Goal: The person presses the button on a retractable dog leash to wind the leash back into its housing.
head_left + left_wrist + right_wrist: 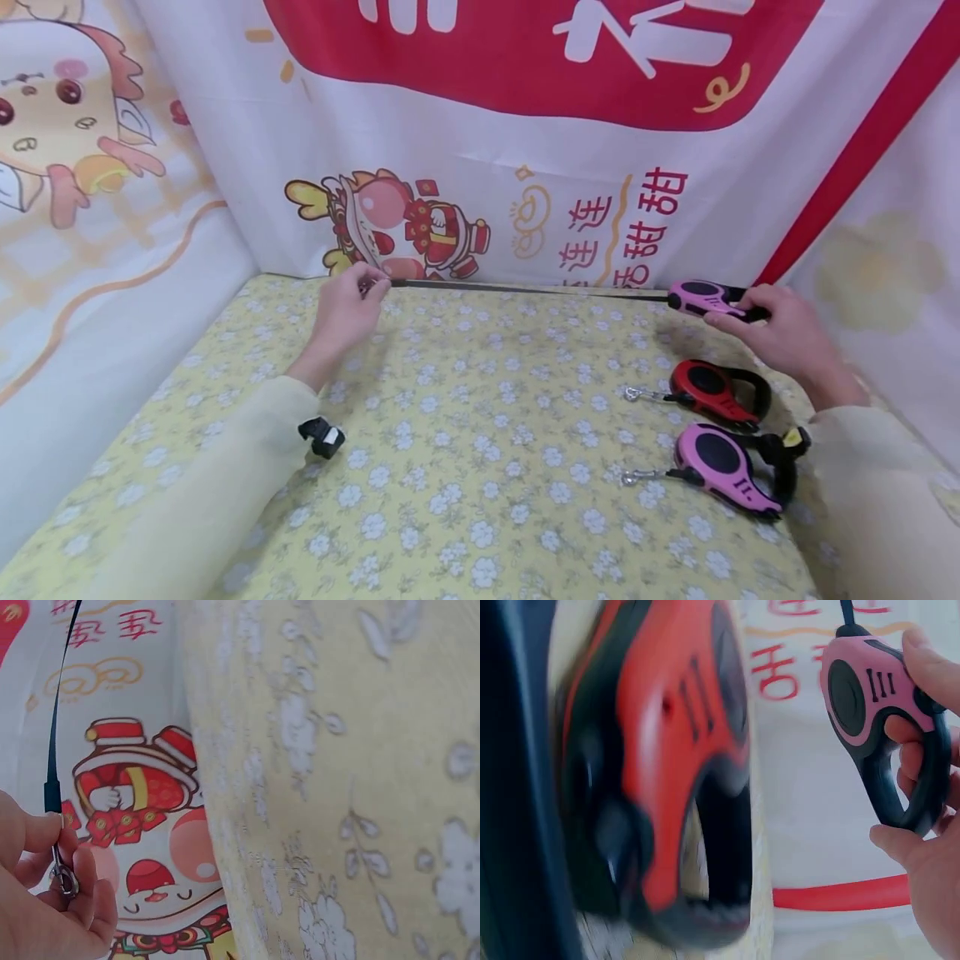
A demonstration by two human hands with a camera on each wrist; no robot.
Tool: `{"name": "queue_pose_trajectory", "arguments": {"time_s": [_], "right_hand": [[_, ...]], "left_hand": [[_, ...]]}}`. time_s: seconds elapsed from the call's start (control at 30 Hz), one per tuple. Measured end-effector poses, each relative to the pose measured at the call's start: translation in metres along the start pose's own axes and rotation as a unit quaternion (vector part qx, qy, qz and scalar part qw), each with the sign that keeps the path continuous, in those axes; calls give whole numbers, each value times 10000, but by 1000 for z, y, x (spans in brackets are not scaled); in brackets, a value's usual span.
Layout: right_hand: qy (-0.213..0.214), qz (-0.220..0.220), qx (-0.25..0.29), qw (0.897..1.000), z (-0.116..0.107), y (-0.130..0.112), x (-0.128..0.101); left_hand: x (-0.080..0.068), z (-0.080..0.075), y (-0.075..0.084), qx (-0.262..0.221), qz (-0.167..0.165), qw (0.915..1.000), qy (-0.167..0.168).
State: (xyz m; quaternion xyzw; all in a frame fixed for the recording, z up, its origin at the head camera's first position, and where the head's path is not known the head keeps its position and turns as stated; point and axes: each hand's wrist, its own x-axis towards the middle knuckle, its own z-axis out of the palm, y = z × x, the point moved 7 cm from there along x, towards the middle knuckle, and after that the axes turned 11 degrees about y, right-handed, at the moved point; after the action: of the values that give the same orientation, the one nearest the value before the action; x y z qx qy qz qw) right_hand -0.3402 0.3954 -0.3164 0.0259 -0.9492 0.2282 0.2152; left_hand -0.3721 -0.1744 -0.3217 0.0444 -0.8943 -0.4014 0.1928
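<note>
My right hand (pixel 787 329) grips the black loop handle of a pink retractable dog leash (pixel 701 297), its fingers passing through the loop in the right wrist view. From the pink case a thin black strap (pixel 525 289) runs taut to the left, across the back of the table. At its far end my left hand (pixel 348 304) pinches the metal clip (pixel 64 877) between thumb and fingers, just below a black sleeve (pixel 52 796) on the strap. Both hands are held up over the table's back edge.
On the right of the floral tablecloth (pixel 450 467) lie a red retractable leash (pixel 708 387) and a second pink one (pixel 723 467), their clips pointing left. A printed cloth backdrop (pixel 450 108) hangs behind the table, and white cloth (pixel 112 275) closes off the left side.
</note>
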Motion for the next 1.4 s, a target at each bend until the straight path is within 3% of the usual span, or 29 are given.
{"name": "queue_pose_trajectory", "arguments": {"time_s": [0.2,0.4,0.87,1.23,1.4], "right_hand": [[618,433,625,9952,-6,-4,-10],[1097,246,975,9889,-4,-12,-12],[1202,29,1442,9822,-16,-27,-12],[1665,-50,1514,9743,-18,-28,-9],[1686,33,1563,9732,-15,-24,-9]], "left_hand": [[0,-16,-6,-295,-170,9989,328],[-5,-21,-14,-463,-226,9977,446],[-9,-25,-17,-513,-381,9968,473],[-7,-22,-13,-566,-138,9968,555],[-9,-19,-14,-551,-242,9967,536]]}}
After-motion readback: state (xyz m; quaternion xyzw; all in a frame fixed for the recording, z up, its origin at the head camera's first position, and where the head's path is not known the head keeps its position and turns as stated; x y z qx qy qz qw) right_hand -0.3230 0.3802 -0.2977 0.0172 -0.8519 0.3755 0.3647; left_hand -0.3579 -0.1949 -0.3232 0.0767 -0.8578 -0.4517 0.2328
